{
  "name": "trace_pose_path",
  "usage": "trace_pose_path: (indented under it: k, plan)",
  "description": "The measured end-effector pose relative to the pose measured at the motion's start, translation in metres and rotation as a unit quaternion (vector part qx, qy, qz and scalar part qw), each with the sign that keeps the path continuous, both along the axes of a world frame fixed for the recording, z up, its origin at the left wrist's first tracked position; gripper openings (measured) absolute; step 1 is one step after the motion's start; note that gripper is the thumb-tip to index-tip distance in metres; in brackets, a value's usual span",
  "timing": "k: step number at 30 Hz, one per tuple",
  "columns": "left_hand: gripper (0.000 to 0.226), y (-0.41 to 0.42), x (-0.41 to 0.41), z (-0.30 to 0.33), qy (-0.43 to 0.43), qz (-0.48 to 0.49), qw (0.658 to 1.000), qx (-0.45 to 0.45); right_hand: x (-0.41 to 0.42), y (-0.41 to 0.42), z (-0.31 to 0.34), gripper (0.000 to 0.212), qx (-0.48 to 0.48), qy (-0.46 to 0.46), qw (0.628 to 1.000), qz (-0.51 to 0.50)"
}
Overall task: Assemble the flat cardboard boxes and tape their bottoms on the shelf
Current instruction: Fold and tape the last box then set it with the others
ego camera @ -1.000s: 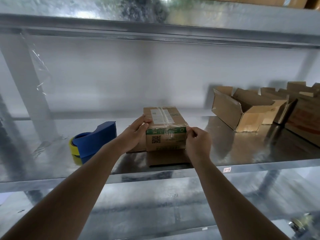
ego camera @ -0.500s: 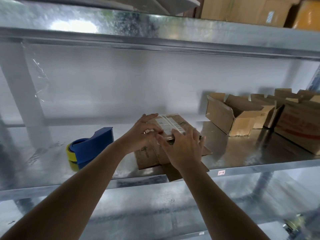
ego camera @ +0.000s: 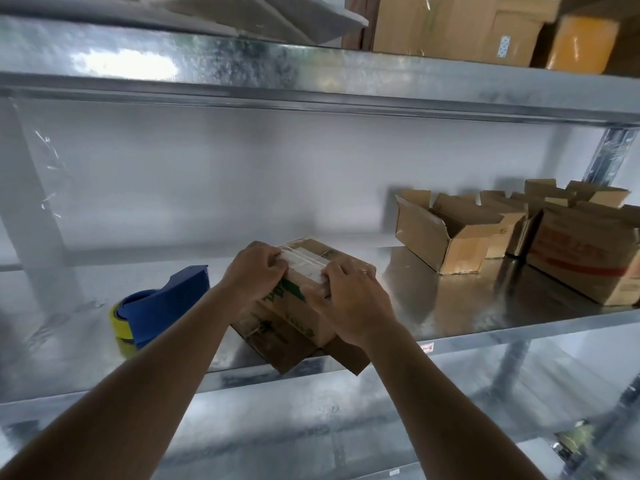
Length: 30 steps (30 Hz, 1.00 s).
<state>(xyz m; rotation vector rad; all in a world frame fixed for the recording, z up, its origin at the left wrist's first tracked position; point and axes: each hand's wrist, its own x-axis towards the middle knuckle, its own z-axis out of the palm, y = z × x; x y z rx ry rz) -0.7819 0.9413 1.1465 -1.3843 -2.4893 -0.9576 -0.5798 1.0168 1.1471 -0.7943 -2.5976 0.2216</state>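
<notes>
A small brown cardboard box (ego camera: pixel 294 306) with green print stands on the metal shelf (ego camera: pixel 450 310), turned at an angle, with clear tape and a white label across its upper face. Its loose flaps lie under it at the shelf's front edge. My left hand (ego camera: pixel 254 270) grips the box's upper left edge with curled fingers. My right hand (ego camera: pixel 349 292) grips the upper right edge, fingers curled over the taped seam. A blue tape dispenser (ego camera: pixel 162 306) with a yellow roll sits to the left of the box.
Several open assembled cardboard boxes (ego camera: pixel 450 233) stand at the right of the shelf, a larger red-printed one (ego camera: pixel 585 254) nearest the front. The shelf above holds big cartons (ego camera: pixel 457 26). A lower metal shelf (ego camera: pixel 311 438) lies below. Shelf uprights stand left and right.
The box has been turned from square-on to an angle. Both hands moved from its sides up onto its top edges. The camera has tilted upward.
</notes>
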Motion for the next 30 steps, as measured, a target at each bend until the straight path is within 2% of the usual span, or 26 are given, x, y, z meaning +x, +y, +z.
trace_pose_path:
  k: [2, 5, 7, 10, 14, 19, 22, 25, 30]
  plan:
    - [0.030, -0.003, -0.002, 0.001, 0.004, 0.010, 1.000, 0.004, 0.000, 0.001, 0.003, 0.056, 0.012, -0.024, 1.000, 0.003]
    - [0.028, -0.005, 0.001, 0.003, -0.018, 0.007, 1.000, 0.013, 0.001, 0.009, 0.007, 0.040, 0.009, -0.052, 0.999, 0.009]
    - [0.027, -0.005, 0.004, 0.004, -0.061, 0.002, 0.998, 0.032, 0.001, 0.013, 0.008, 0.052, 0.024, -0.064, 0.998, 0.000]
    - [0.027, -0.005, 0.007, 0.004, -0.060, 0.001, 0.997, 0.040, 0.004, 0.018, 0.004, 0.060, 0.031, -0.048, 0.998, -0.005]
    - [0.026, -0.011, 0.007, 0.004, -0.068, 0.013, 0.996, 0.060, 0.001, 0.018, -0.005, 0.047, 0.022, -0.003, 1.000, -0.001]
    - [0.022, -0.018, 0.010, 0.004, -0.090, 0.054, 0.991, 0.084, -0.005, 0.024, -0.014, 0.042, 0.041, 0.014, 0.999, 0.001]
    - [0.020, -0.025, 0.011, 0.005, -0.130, 0.057, 0.985, 0.103, -0.006, 0.028, -0.012, 0.050, 0.063, 0.012, 0.998, 0.002]
    - [0.017, -0.029, 0.013, 0.004, -0.205, 0.026, 0.969, 0.135, -0.011, 0.021, -0.012, 0.057, 0.080, 0.033, 0.996, 0.003]
    - [0.007, -0.039, 0.018, 0.004, -0.234, 0.004, 0.960, 0.157, -0.015, 0.005, -0.017, 0.064, 0.058, 0.069, 0.996, 0.012]
